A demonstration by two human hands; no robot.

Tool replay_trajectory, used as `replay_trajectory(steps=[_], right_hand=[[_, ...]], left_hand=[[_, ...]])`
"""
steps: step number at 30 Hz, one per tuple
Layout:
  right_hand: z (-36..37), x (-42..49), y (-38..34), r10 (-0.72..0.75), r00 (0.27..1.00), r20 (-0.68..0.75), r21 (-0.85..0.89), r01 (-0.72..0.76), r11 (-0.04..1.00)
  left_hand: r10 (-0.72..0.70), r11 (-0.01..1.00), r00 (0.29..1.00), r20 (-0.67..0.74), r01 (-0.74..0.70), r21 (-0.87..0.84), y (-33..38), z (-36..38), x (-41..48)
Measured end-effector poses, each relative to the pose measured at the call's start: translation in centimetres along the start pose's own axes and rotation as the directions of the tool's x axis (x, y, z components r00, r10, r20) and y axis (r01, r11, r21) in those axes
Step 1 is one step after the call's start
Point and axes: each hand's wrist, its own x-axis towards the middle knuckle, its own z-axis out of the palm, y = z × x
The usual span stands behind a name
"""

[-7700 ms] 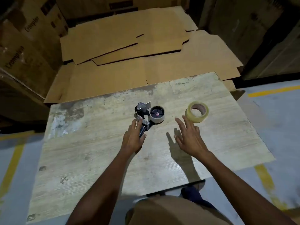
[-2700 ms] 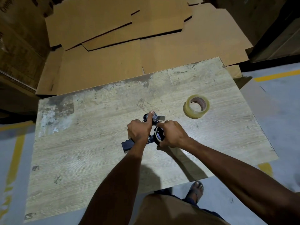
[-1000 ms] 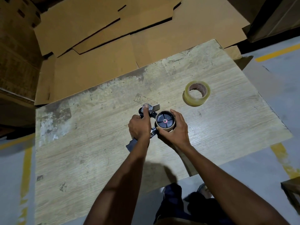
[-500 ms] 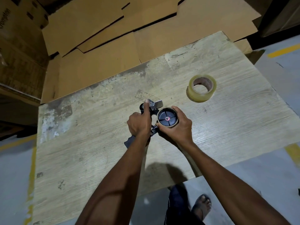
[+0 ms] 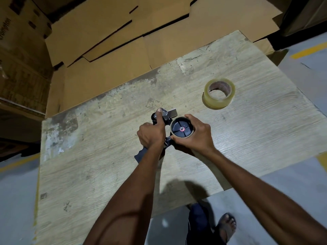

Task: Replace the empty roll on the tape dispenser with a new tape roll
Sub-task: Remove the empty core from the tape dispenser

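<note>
From the head camera I see my right hand (image 5: 196,137) wrapped around the empty roll (image 5: 181,129), a thin brown core on the black hub of the tape dispenser (image 5: 168,124), near the middle of the worktop (image 5: 265,131). My left hand (image 5: 151,134) is closed over the dispenser's frame, thumb pressed up toward the metal blade plate. The hub's axis points up at me, so I judge the core must slide off along that line, toward the camera, and the right hand is the one placed to pull it. The new tape roll (image 5: 219,93) lies flat toward the far right corner, well apart from both hands, on the right hand's side. The dispenser's handle is mostly hidden under my left forearm, and I cannot tell whether the core has started to lift off the hub.
</note>
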Motion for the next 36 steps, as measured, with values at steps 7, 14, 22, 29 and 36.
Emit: replay_trajectory(steps=[7,14,22,29,36], right_hand=[[1.0,-0.7,-0.1,0.054,0.997,-0.057,-0.053,-0.057,0.997],[-0.3,0.5,-0.2,-0.095,0.995,0.032,-0.066,0.097,0.993],[0.9,-1.0,-1.0,0.058,0.994,-0.089,-0.067,-0.064,0.996],[-2.0,0.6,0.7,-0.205,0.965,0.166,-0.016,0.211,0.977],[-0.1,-1.4,-1.0,0.09,0.992,0.09,-0.004,-0.09,0.996]], left_hand=[[0.003,0.999,1.0,-0.018,-0.003,-0.037,0.1,-0.2,-0.3],[-0.016,0.998,1.0,-0.024,0.014,-0.055,0.2,-0.6,-0.2],[0.013,0.999,1.0,-0.021,-0.013,-0.031,0.2,-0.5,-0.2],[0.081,0.995,0.997,0.011,-0.08,-0.057,-0.3,-0.7,-0.6],[0.08,0.995,0.996,0.039,-0.077,-0.068,-0.1,-0.8,-0.6]])
